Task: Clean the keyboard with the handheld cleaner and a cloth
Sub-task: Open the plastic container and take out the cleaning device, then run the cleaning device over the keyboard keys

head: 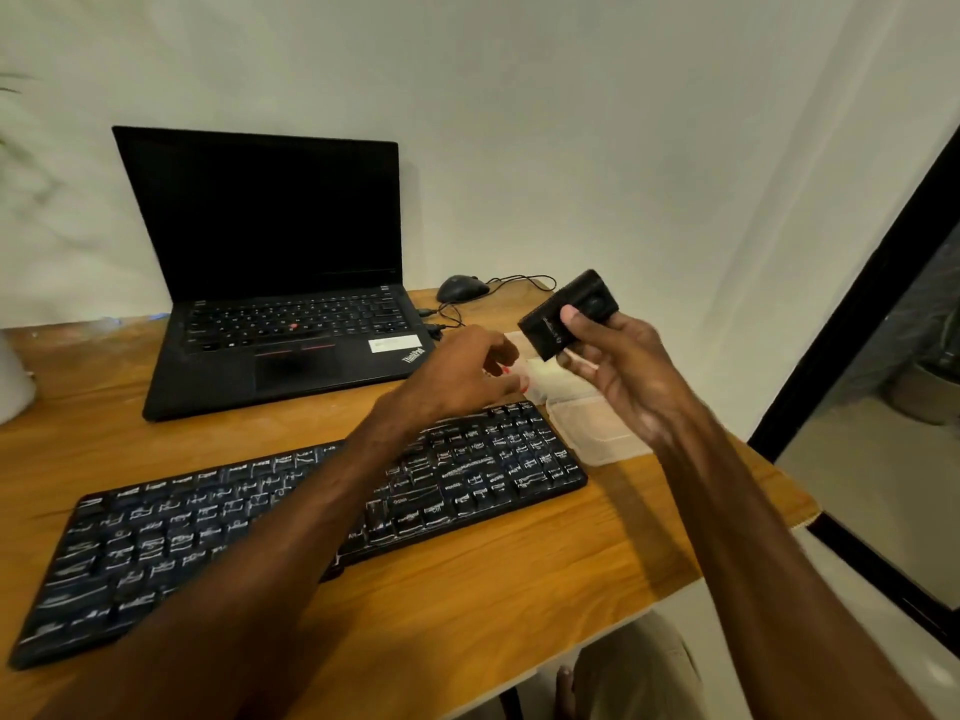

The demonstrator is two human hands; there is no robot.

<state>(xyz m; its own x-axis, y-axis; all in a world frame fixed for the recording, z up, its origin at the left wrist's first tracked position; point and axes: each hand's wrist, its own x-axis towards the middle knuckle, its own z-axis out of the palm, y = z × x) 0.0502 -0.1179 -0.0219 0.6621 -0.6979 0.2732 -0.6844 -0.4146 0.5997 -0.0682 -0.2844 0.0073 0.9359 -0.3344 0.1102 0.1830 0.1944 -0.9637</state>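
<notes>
Your keyboard (311, 511) is black and full-width, with white-streaked keys. It lies flat on the desk (519, 589), long axis running from 8 o'clock to 2 o'clock. The handheld cleaner (587, 291) is a small black block, tilted and raised at 1 o'clock of the keyboard's right end, pinched in your right hand (623, 376). A pale blurred item (553, 384), possibly the cloth, lies at 12 o'clock of that end.

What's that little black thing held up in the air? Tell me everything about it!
It is the handheld cleaner, a small black boxy gadget that looks like plastic, with faint pale lettering on one side. The right hand grips it, thumb across its face, tilted in the air above the desk. Nothing else touches it.
</notes>
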